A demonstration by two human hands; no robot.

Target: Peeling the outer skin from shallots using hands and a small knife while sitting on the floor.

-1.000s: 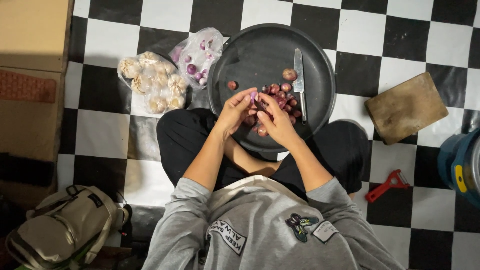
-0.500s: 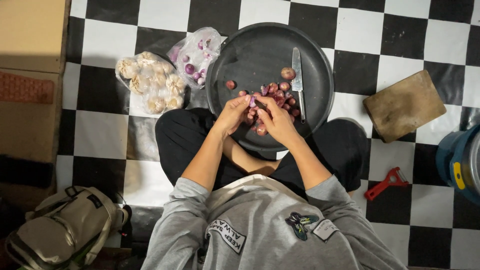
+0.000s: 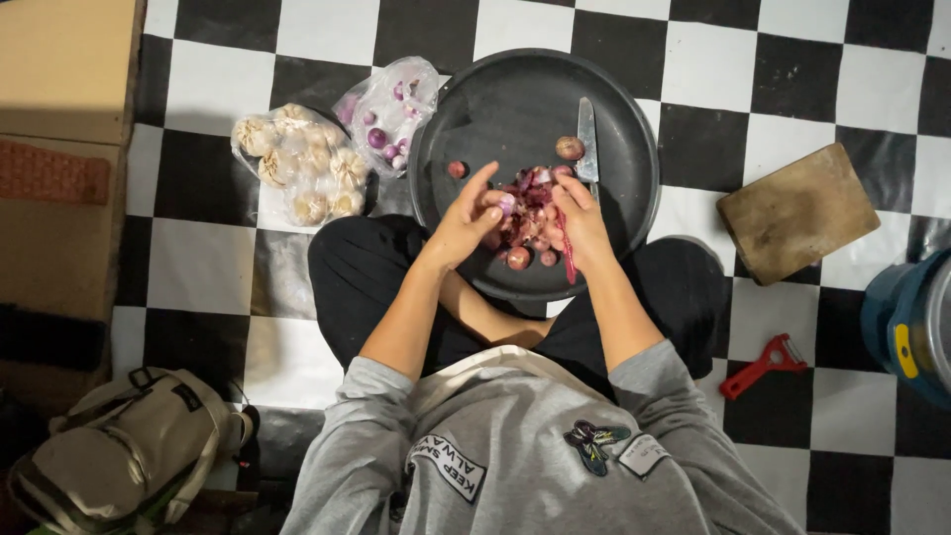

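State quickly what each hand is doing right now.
Left hand: closed on a small shallot.
Right hand: pinching a strip of purple peel.

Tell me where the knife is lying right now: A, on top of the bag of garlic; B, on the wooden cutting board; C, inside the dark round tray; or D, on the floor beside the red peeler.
C: the knife lies inside the dark round tray, blade pointing away from the person, just beyond the right hand and beside the pile of shallots.
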